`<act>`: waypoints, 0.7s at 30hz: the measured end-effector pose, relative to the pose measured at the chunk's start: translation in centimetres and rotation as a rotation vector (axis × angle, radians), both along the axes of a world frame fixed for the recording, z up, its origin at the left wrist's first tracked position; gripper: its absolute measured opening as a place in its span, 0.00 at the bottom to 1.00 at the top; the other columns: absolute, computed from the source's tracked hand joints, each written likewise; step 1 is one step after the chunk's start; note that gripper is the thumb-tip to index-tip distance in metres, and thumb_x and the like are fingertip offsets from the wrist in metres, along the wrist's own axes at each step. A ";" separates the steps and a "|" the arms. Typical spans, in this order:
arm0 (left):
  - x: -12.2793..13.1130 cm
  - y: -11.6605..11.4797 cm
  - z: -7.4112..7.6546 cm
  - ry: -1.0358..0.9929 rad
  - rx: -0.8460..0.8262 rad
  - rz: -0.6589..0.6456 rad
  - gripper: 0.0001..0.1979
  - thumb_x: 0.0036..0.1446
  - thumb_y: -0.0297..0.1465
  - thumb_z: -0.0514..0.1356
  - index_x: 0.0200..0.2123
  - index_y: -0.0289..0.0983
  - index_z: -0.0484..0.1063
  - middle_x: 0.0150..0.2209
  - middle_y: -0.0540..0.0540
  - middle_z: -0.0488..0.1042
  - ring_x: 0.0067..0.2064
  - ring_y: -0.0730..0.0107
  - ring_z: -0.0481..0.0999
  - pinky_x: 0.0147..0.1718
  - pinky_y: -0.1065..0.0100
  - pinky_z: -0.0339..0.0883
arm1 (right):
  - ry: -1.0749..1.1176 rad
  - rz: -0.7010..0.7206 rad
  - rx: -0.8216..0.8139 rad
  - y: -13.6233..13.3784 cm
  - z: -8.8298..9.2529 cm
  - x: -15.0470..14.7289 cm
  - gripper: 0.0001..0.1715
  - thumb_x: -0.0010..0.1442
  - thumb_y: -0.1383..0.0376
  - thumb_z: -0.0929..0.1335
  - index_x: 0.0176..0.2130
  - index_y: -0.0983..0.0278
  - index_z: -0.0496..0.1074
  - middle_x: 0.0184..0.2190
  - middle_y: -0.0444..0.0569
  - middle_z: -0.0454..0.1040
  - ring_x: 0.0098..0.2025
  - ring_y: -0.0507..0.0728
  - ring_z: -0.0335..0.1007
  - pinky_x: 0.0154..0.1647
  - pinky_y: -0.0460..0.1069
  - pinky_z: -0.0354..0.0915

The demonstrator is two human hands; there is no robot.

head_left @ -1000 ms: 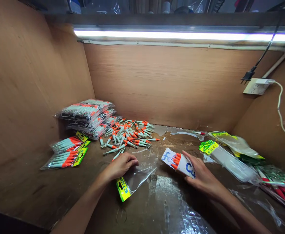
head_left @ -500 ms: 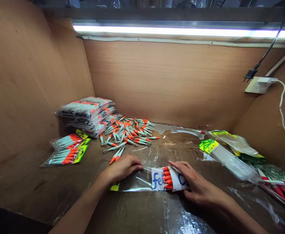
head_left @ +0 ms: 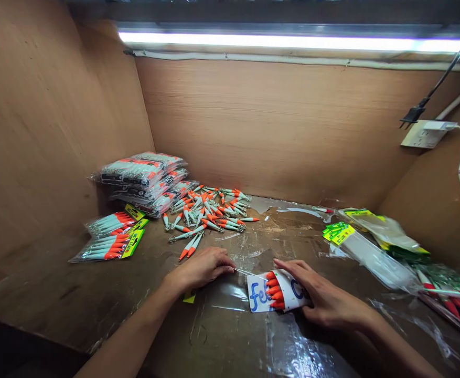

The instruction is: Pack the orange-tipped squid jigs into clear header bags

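At near centre, the left hand (head_left: 204, 266) pinches the clear bag (head_left: 230, 297) by its edge while the right hand (head_left: 322, 294) grips the white card (head_left: 256, 300) of orange lures (head_left: 276, 292), now brought left to the bag's mouth, seemingly lined up.

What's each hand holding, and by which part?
The left hand pinches a clear bag by its edge; the right hand grips a white sleeve of orange-tipped lures by its right end.
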State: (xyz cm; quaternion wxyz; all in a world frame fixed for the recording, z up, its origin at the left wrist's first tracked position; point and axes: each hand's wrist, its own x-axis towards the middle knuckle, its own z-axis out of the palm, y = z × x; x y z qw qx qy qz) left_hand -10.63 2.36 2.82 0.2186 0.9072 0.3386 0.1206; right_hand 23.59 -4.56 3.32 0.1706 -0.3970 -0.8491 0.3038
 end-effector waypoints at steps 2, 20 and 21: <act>0.1 -0.1 0.2 -0.004 -0.008 0.005 0.16 0.68 0.40 0.52 0.45 0.42 0.79 0.40 0.45 0.77 0.42 0.65 0.74 0.40 0.70 0.63 | 0.006 0.010 -0.007 0.1 0.2 0.2 0.60 0.41 0.78 0.64 0.70 0.55 0.48 0.64 0.52 0.57 0.65 0.64 0.55 0.67 0.62 0.51; 0.7 -0.4 -0.3 0.008 0.006 0.022 0.16 0.65 0.39 0.57 0.53 0.43 0.74 0.45 0.44 0.77 0.46 0.61 0.75 0.45 0.68 0.64 | -0.043 -0.053 0.015 0.2 -0.5 -0.3 0.55 0.49 0.70 0.69 0.70 0.55 0.47 0.62 0.53 0.61 0.60 0.65 0.60 0.63 0.60 0.56; 0.7 -0.4 -0.4 0.014 0.025 0.028 0.16 0.64 0.39 0.58 0.53 0.44 0.74 0.44 0.44 0.77 0.46 0.61 0.75 0.44 0.67 0.64 | -0.059 -0.056 0.021 0.1 -0.4 -0.4 0.55 0.49 0.68 0.70 0.70 0.54 0.47 0.61 0.53 0.61 0.59 0.65 0.61 0.63 0.60 0.56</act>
